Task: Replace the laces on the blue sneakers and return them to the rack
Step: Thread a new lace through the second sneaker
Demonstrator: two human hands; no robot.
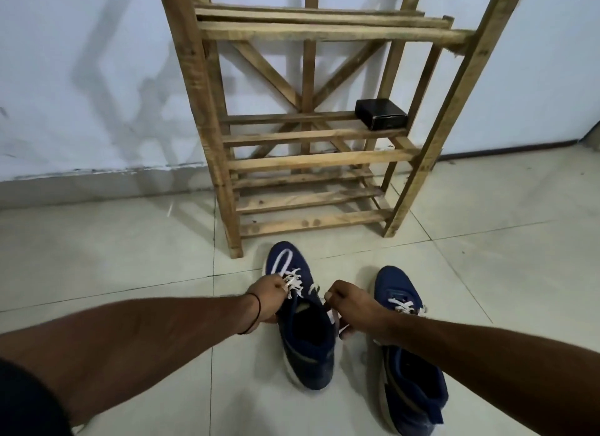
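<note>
Two blue sneakers stand on the tiled floor in front of the wooden rack [311,159], toes toward it. The left sneaker [305,341] carries a white lace [292,283] across its upper. My left hand [264,297] pinches that lace at the sneaker's left side. My right hand [352,306] has curled fingers at the sneaker's right side and holds a white lace end. The right sneaker [406,364] lies beside it, partly under my right forearm, with white laces [404,306] showing near its tongue.
A small black box [380,113] sits on the rack's middle shelf at the right. The rack leans against a pale wall [81,78]. Light floor tiles [130,247] spread to the left and right of the sneakers.
</note>
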